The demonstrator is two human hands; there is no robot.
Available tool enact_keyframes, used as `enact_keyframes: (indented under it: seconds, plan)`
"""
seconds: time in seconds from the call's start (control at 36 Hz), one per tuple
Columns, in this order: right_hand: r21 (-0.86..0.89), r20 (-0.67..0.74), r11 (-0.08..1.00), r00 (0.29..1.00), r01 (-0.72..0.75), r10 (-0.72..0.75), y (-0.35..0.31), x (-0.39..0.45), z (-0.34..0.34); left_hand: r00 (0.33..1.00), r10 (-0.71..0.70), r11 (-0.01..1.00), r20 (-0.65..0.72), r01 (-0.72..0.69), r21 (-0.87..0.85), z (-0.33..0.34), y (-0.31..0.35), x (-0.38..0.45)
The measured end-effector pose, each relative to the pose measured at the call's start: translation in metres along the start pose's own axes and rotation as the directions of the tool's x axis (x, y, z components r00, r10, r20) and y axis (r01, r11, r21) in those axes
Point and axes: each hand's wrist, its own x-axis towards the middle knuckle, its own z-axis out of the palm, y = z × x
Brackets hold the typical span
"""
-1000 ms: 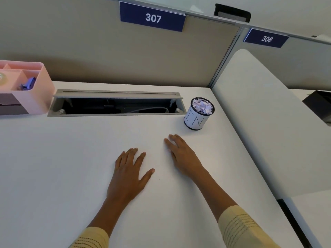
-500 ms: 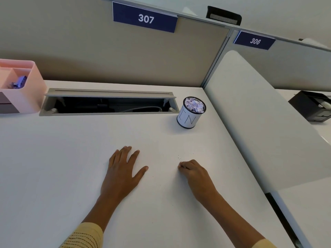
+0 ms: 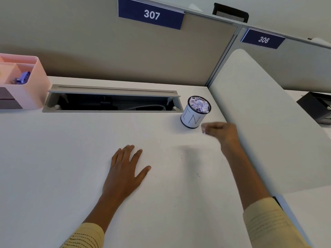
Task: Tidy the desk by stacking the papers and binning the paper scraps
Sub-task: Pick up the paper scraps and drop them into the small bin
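Note:
A small round bin [image 3: 192, 119] with a white label and a black mesh rim stands at the back right of the white desk [image 3: 53, 167]. It is filled to the top with crumpled paper scraps [image 3: 199, 104]. My right hand [image 3: 221, 131] hovers just right of the bin, blurred by motion, its fingertips pinched on a tiny white paper scrap [image 3: 203, 130]. My left hand [image 3: 125, 170] lies flat on the desk with fingers spread, holding nothing. No sheets of paper are in view.
A pink desk organiser [image 3: 26, 83] stands at the back left. An open cable tray [image 3: 111, 102] runs along the back of the desk. A grey divider panel [image 3: 268, 113] slopes along the right edge. A black object [image 3: 317, 106] sits on the neighbouring desk.
My right hand drew back, pinched something off the desk, then rose and moved right and forward to beside the bin. The left hand stayed flat. The view shifted slightly.

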Motion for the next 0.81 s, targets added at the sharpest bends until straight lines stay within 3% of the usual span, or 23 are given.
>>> enact_keyframes:
  seconds: [0.17, 0.33, 0.42, 0.58, 0.67, 0.72, 0.81]
  plan:
    - [-0.210, -0.138, 0.962, 0.969, 0.175, -0.206, -0.044, 0.056, 0.013, 1.000, 0.007, 1.000, -0.025, -0.007, -0.009, -0.001, 0.001, 0.000]
    - [-0.528, -0.035, 0.821, 0.960, 0.217, -0.276, -0.055, 0.085, 0.027, 0.999, 0.009, 1.000, -0.037, -0.010, -0.017, 0.001, 0.000, 0.000]
    - [-0.535, -0.030, 0.825, 0.972, 0.180, -0.232, -0.055, 0.086, 0.026, 0.999, 0.013, 1.000, -0.047, -0.014, -0.014, 0.002, -0.001, 0.000]
    - [-0.486, -0.185, 0.815, 0.875, 0.314, -0.448, -0.064, 0.050, 0.014, 0.999, 0.014, 1.000, -0.050, -0.015, -0.012, 0.002, 0.000, 0.001]
    - [-0.434, -0.099, 0.861, 0.935, 0.266, -0.339, -0.038, 0.003, 0.009, 0.999, 0.014, 1.000, -0.035, -0.014, -0.011, 0.002, -0.001, 0.001]
    - [-0.407, 0.001, 0.903, 0.989, 0.136, -0.148, -0.011, -0.033, 0.008, 1.000, 0.008, 1.000, -0.012, -0.008, -0.013, 0.001, -0.002, 0.000]
    - [-0.434, 0.042, 0.897, 0.992, -0.086, 0.115, 0.032, -0.074, 0.004, 1.000, 0.005, 1.000, 0.002, -0.005, -0.019, 0.000, -0.001, 0.001]
